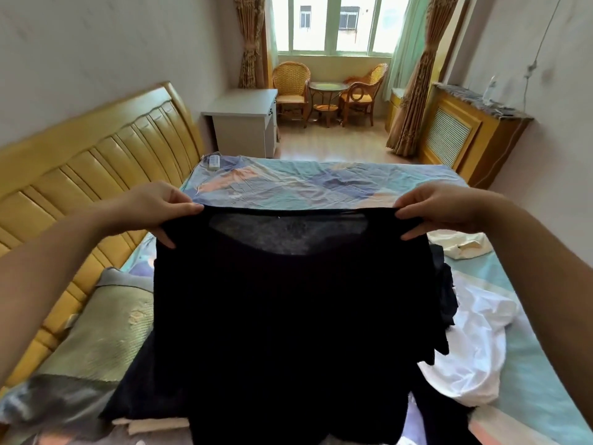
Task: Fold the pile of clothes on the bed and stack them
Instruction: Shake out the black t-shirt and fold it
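left hand (160,210): pinching black top (288,309) at one shoulder
right hand (439,208): pinching other shoulder
top: hanging over bed (321,184)

A garment (288,300) hangs at frame centre over the bed (321,184), a hand at each upper corner, with the headboard (96,175) and a pillow (106,329) at left, loose clothes (475,342) at right, and a desk (244,123) and chairs (292,88) behind, upper centre.
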